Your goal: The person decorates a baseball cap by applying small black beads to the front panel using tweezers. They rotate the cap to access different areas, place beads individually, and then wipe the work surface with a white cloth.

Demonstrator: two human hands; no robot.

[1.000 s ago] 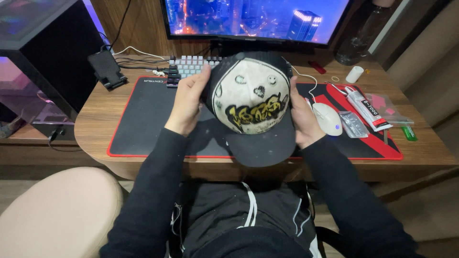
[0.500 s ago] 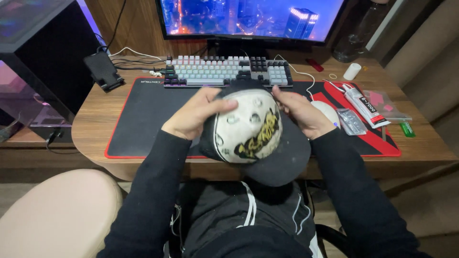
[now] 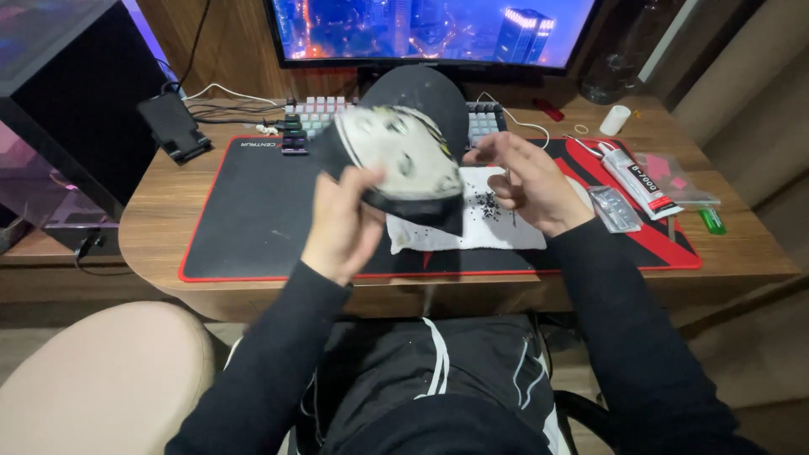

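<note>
My left hand (image 3: 341, 223) grips a black cap (image 3: 413, 126) with a cream printed front panel, holding it up over the desk, blurred with motion. To the right of the cap, my right hand (image 3: 527, 181) hovers free with its fingers spread, just above a white cloth (image 3: 489, 223) that carries several tiny dark pieces. Cloth and cap are both above a black desk mat with a red border (image 3: 244, 211).
A keyboard (image 3: 308, 118) lies behind the cap, under a monitor (image 3: 430, 29). A glue tube (image 3: 640, 179), a small clear bag (image 3: 613, 209) and a green item (image 3: 712, 221) lie at the right. A phone stand (image 3: 173, 126) is at left, a computer case (image 3: 59, 109) beyond.
The cap has swung up and turned from in front of my chest. My right hand has come off it, and the white cloth is now uncovered.
</note>
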